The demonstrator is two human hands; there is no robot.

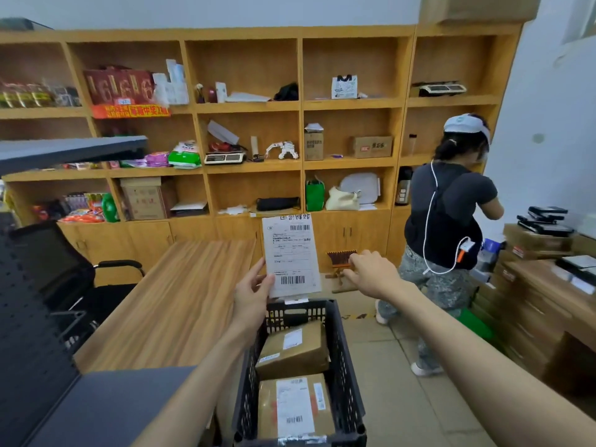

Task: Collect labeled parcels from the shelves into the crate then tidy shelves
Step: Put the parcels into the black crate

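Note:
My left hand pinches the lower left edge of a flat white parcel with a shipping label and barcodes, held upright above the far end of the black plastic crate. Two brown taped parcels with labels lie in the crate, one at the far end and one nearer me. My right hand hovers just right of the white parcel, fingers loosely bent, holding nothing. The wooden shelves fill the wall ahead, with boxes, bags and small items in their compartments.
A wooden table lies left of the crate, with a black office chair beside it. A person in a dark shirt stands at the right by a desk stacked with boxes. A grey shelf panel juts in from the left.

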